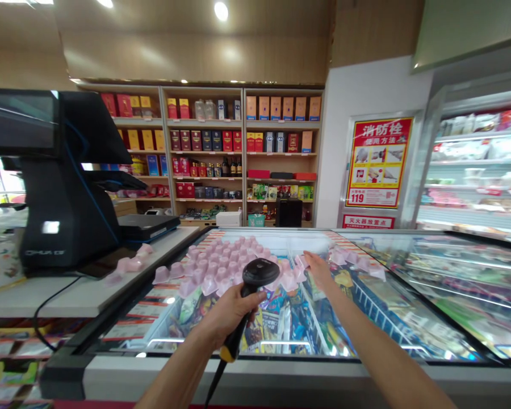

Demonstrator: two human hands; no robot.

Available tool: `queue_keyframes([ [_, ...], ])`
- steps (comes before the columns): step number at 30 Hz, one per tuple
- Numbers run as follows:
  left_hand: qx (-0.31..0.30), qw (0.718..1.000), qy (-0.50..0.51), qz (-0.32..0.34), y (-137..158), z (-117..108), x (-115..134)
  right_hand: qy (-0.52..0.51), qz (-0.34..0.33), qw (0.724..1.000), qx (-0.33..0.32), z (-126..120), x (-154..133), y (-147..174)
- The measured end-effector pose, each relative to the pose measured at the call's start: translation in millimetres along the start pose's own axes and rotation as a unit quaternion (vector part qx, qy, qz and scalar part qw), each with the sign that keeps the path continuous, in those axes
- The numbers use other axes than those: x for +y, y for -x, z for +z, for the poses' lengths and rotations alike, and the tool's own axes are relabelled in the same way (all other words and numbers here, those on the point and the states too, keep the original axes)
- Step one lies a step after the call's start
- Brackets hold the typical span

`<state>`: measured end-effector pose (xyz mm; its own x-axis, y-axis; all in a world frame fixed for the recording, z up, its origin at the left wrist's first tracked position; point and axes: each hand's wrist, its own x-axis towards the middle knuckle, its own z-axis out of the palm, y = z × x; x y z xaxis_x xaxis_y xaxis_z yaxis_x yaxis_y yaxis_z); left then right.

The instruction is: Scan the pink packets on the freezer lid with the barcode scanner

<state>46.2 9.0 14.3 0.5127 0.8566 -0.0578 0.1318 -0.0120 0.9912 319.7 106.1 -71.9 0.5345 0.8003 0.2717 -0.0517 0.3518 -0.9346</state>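
Note:
A black barcode scanner (pixel 259 272) with a yellow-tipped handle is wrapped in the fingers of my left hand (pixel 232 312), its head tilted over the glass. My right hand (pixel 319 270) reaches forward, its fingers closed at a small pink cup (pixel 300 262); the fingertips are partly hidden. Many more small pink cups (pixel 221 258) stand in a tight cluster on the glass lid, left of my right hand. Another group of pink cups (pixel 357 260) sits to the right of it. All of them rest on the chest freezer (pixel 170 366).
At left, a black checkout terminal (pixel 68 193) and a flat black scale (pixel 147 226) stand on a white counter (pixel 76 301), with several pink cups (pixel 132 264) near its edge. Packaged goods show through the glass. Behind are shelves of boxes (pixel 202 140); a refrigerated display (pixel 477 176) stands at right.

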Motion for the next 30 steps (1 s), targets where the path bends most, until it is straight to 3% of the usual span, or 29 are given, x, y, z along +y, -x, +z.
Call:
queue_keyframes([
  [6,0.043,0.999,0.001,0.018,-11,2,-2,0.049,-0.036,0.998,0.035,-1,1,-20],
  [15,-0.056,0.997,0.047,0.011,8,13,13,-0.054,0.022,0.998,0.011,5,7,-38],
  [26,-0.071,0.996,0.052,0.01,14,11,19,-0.12,0.055,0.991,-0.012,9,6,-45],
  [30,-0.066,0.996,0.054,0.001,10,8,15,-0.052,0.017,0.998,0.001,8,7,-51],
])
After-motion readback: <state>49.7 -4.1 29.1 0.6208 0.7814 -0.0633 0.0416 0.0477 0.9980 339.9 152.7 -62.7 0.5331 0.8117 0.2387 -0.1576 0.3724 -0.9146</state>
